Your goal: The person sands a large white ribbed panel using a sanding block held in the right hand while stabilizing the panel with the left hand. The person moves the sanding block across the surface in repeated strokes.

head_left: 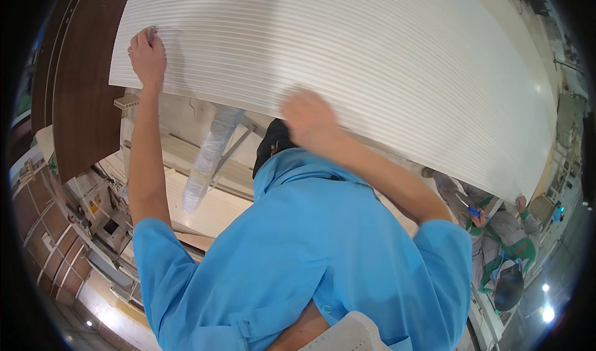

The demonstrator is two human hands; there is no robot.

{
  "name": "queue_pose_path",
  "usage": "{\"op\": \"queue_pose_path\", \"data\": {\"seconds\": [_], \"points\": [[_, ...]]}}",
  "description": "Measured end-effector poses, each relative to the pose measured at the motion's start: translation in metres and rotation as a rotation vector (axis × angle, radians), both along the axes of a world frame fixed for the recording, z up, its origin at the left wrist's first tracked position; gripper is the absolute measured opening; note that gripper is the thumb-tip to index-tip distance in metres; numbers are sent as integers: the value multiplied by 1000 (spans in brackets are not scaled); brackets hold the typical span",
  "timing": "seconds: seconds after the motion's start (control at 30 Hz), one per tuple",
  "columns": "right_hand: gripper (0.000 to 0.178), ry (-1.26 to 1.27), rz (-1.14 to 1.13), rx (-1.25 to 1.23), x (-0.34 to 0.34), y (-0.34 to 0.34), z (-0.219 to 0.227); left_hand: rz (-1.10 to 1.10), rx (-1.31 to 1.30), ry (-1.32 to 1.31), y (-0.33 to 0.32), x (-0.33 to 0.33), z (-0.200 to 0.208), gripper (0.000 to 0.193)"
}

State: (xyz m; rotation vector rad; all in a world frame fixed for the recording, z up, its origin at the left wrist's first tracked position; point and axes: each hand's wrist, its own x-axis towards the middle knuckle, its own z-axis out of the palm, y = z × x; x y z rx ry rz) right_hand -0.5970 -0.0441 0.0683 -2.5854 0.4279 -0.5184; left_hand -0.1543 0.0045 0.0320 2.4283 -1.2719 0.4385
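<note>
A large white panel (372,59) with fine parallel ridges spans the upper part of the view. My left hand (148,62) is on its left part, the fingers closed round a small greyish-purple crumpled wad (152,35) whose kind I cannot make out. Motion smears my right hand (309,118) at the panel's near edge, left of the middle. Its fingers cannot be made out, nor whether they hold anything.
Dark brown boards (90,71) stand at the left. Below the panel's near edge runs a plastic-wrapped tube (211,155). At the right, a co-worker in grey and green (518,245) has one hand at the panel's corner and a blue-handled tool (474,212) in the other.
</note>
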Motion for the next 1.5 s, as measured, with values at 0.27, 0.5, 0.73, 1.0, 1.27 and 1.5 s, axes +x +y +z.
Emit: {"op": "queue_pose_path", "data": {"seconds": [0.27,0.5,0.73,1.0,1.27,1.5], "points": [[8,-46,3,-61,100,15,-15,-58,15,-36,0,10,-4,34],[23,450,-420,-195,-255,-7,52,-39,3,-58,0,7,-4,34],[27,219,-161,-45,-93,7,6,-31,-9,-34,-2,10,-7,33],[16,-46,39,-69,137,10,1,-37,-50,16,-3,-1,-6,29],[24,97,-77,-93,-42,-17,10,-4,-74,-18,-3,0,-10,29],[23,185,-215,2,-154,-27,40,-3,-87,-5,-4,8,-11,29]]}}
